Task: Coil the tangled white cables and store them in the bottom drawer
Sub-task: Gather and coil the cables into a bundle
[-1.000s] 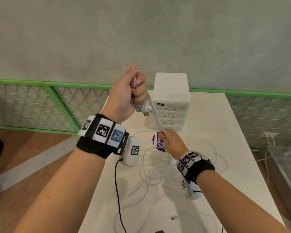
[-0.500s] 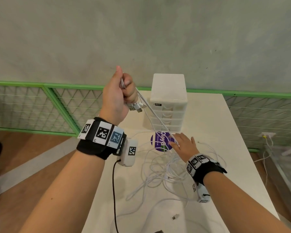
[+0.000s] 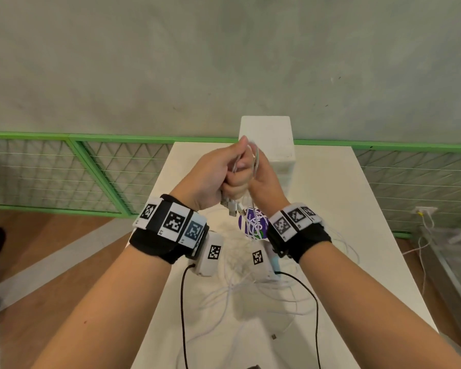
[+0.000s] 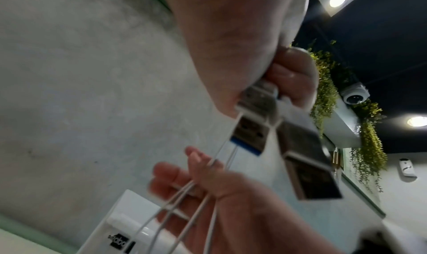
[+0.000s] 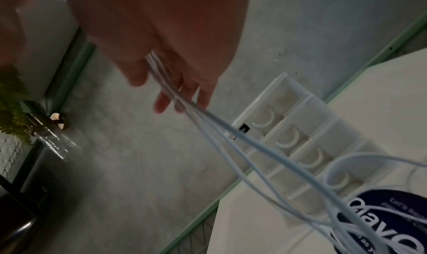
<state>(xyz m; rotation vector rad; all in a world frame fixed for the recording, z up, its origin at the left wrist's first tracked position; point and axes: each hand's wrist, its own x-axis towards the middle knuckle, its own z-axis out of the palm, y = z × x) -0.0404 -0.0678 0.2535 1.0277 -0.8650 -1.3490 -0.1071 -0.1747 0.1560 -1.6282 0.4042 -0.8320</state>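
My left hand [image 3: 218,177] is a fist held up in front of the white drawer unit [image 3: 266,139]. It grips a bundle of white cables [image 3: 253,161], and their USB plugs [image 3: 232,207] hang below it. In the left wrist view two metal plugs [image 4: 254,115] stick out of that fist. My right hand [image 3: 264,179] is pressed against the left. Its fingers [image 5: 184,90] lie fairly straight, with several strands [image 5: 231,130] running across them down to the tangle [image 3: 250,283] on the table. The unit's drawers [image 5: 289,139] are all closed.
The white table [image 3: 357,235] carries a round purple sticker [image 3: 253,225] just before the drawer unit. A loose plug [image 3: 274,336] lies near the front. Black leads [image 3: 183,315] trail from my wrist cameras. A green mesh fence [image 3: 64,169] stands behind and left.
My right hand rose from the table by the sticker up to my left fist, bringing cable strands with it. My left hand shifted right, toward the drawer unit.
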